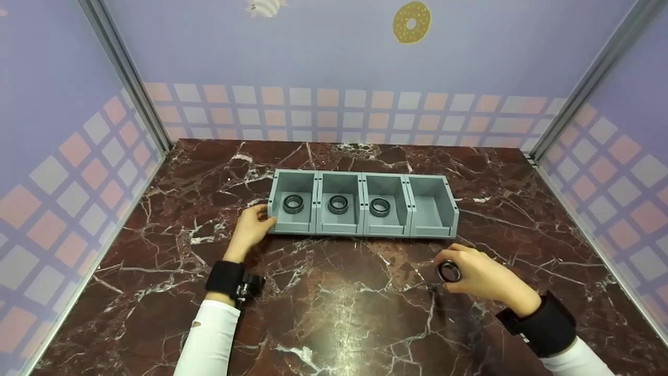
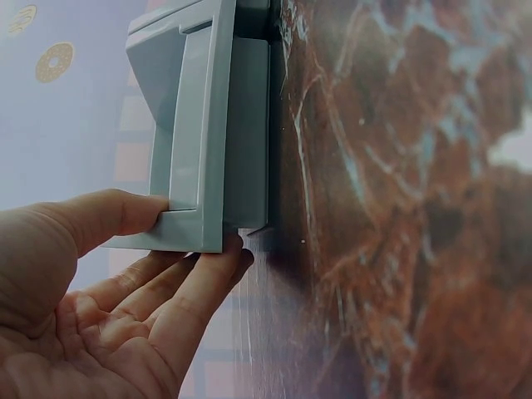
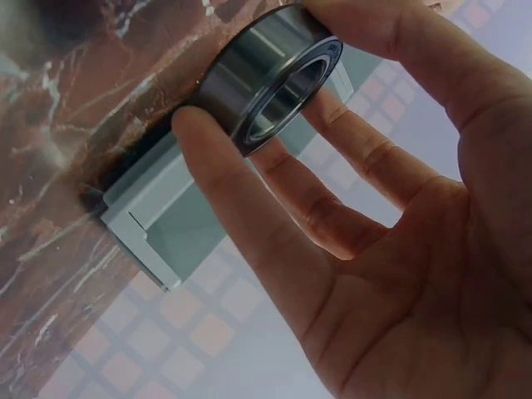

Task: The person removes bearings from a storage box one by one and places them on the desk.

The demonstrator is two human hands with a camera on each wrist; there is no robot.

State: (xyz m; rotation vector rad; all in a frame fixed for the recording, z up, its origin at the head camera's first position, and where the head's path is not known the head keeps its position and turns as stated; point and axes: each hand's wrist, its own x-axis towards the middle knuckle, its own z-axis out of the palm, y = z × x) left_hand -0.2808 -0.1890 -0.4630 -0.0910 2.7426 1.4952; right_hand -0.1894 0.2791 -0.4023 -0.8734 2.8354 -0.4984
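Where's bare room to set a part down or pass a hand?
Free: table between the forearms, in front of the bins; strip from bins to back wall; the rightmost bin. Crowded: the other three bins, one ring each; the row's left end, gripped by the left hand; near the front right corner, where the right hand holds another ring.

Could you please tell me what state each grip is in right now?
Left grip: closed, pinching the left side of the leftmost gray bin.
Right grip: closed, holding a ring-shaped bearing between thumb and fingers.
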